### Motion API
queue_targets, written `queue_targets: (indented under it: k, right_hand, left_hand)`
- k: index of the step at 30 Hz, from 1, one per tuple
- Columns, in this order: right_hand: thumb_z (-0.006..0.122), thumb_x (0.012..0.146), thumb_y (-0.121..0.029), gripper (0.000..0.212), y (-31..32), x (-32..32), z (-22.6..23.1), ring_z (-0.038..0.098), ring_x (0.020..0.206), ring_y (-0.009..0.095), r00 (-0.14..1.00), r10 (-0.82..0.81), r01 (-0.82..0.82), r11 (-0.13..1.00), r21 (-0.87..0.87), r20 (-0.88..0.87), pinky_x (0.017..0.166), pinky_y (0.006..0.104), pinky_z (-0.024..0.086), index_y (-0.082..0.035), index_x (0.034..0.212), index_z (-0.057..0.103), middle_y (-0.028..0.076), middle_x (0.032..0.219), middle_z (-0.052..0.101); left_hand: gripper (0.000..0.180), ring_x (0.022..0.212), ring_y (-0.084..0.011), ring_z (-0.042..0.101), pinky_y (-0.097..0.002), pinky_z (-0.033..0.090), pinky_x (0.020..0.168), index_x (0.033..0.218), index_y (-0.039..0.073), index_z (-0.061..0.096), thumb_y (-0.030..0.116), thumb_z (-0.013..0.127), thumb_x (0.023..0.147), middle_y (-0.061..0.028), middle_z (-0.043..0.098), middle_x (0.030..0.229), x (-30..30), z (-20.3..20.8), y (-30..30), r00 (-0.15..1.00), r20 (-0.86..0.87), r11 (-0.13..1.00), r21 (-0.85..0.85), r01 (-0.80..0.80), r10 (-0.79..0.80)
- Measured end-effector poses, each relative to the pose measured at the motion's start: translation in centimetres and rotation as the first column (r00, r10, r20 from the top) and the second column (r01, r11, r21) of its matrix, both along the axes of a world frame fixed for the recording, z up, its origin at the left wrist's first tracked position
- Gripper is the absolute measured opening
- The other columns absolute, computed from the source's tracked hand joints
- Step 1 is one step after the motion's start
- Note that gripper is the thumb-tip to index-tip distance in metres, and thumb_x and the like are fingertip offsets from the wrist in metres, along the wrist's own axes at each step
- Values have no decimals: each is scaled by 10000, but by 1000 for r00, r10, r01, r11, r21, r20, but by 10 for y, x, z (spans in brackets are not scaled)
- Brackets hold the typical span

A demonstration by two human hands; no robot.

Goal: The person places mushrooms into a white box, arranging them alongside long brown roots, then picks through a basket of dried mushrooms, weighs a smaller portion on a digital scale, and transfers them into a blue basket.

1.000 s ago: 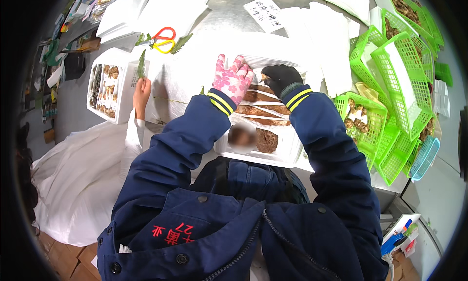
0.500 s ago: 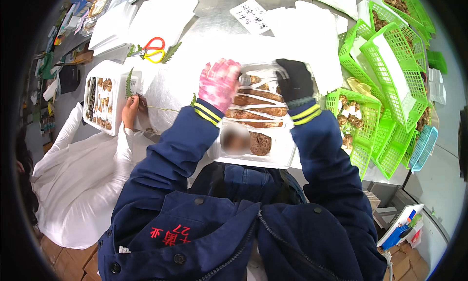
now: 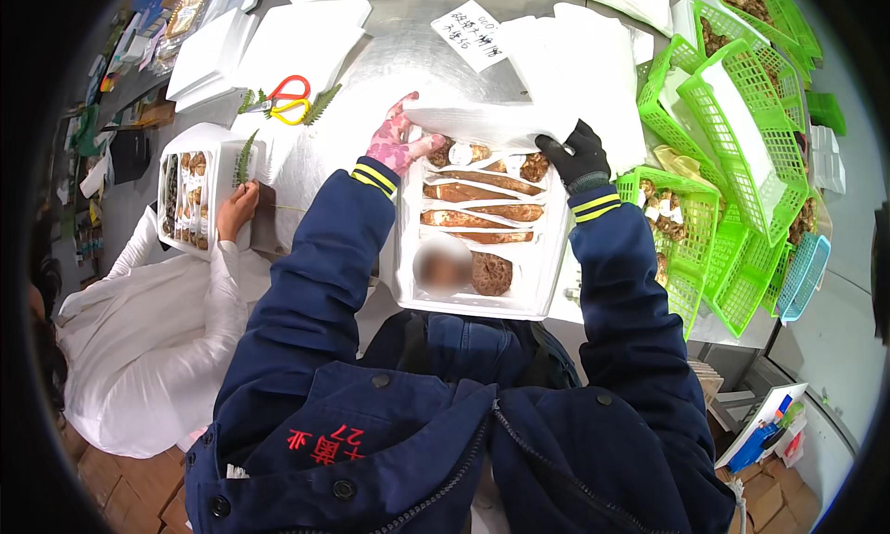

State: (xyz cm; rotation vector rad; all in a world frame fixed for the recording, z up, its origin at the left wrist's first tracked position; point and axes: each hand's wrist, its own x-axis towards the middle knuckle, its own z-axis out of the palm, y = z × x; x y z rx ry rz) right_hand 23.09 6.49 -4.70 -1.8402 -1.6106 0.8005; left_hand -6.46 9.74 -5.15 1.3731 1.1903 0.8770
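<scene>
Left hand [image 3: 397,143], clad in a pink patterned glove, is shown at the left end of a white foam lid [image 3: 519,117], its fingers curled onto that edge and its thumb raised against the sheet. Farther left, a co-worker's bare hand [image 3: 237,208], emerging from a white sleeve [image 3: 176,330], is seen pinching the stem of a green fern sprig [image 3: 245,156] over a second white tray [image 3: 199,196] filled with small brown mushrooms. Red and yellow scissors [image 3: 289,98] are laid among more fern leaves on the metal table [image 3: 389,57] beyond. Beneath the lid, a white foam tray [image 3: 477,228] is placed at the table's near edge, directly before the person; long brown mushrooms are arranged in it crosswise between white paper dividers, with round caps at the far and near ends. The lid is held over the tray's far end, so that the near part of the tray is left uncovered. The right hand [image 3: 577,156], in a black glove, is closed on the lid's right end, thumb over the near edge. To the right, green plastic baskets [image 3: 732,135] are stacked and tilted, several containing mushrooms, and a blue basket [image 3: 799,279] is seen at the far right edge.
</scene>
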Motion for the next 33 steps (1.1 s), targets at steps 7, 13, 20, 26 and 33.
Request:
queue_targets:
  k: [7, 13, 20, 26, 33]
  right_hand:
    - [531, 739, -600, 584, 12, 1, 25, 357, 1207, 344, 972, 147, -80, 941, -329, 182, 1004, 400, 302, -99, 1016, 649, 210, 1179, 514]
    - [495, 755, -617, 658, 39, -12, -9, 459, 1141, 243, 825, 312, -66, 881, -469, 472, 1028, 293, 264, -76, 1122, 570, 143, 1156, 561]
    - [513, 734, -602, 647, 48, -11, -28, 387, 1218, 188, 782, 298, 86, 818, -568, 547, 1034, 289, 277, -127, 1172, 550, 61, 1247, 511]
    - [539, 705, -594, 618, 35, -21, 15, 417, 1197, 199, 810, 199, 162, 828, -536, 552, 1005, 317, 331, -182, 1166, 562, 59, 1241, 511]
    - [668, 681, -391, 389, -16, -25, 79, 526, 1000, 282, 762, -76, -41, 985, 165, 643, 816, 406, 446, -149, 984, 633, 111, 1080, 577]
  left_hand:
    - [630, 969, -206, 567, -275, 393, 904, 1241, -53, 362, 228, 679, 775, -138, 605, 1013, 2, -11, 10, 963, -267, 997, -72, 5, -25]
    - [371, 1054, -300, 488, -372, 379, 926, 928, 65, 649, 405, 561, 808, -153, 522, 1121, 22, 35, 12, 427, -902, 993, -20, 116, -68]
    - [306, 996, -278, 516, -441, 349, 906, 842, 107, 669, 382, 650, 711, -104, 570, 984, 39, 65, -5, 330, -882, 861, 429, 272, 335]
    - [246, 986, -226, 527, -372, 414, 854, 995, 129, 599, 151, 499, 772, -62, 581, 993, 56, 52, -40, 562, -822, 609, 496, 619, 98]
    - [274, 970, -288, 527, -404, 382, 902, 1051, 82, 592, 100, 508, 791, -113, 578, 1012, 52, 21, -30, 451, -874, 655, 451, 607, 184]
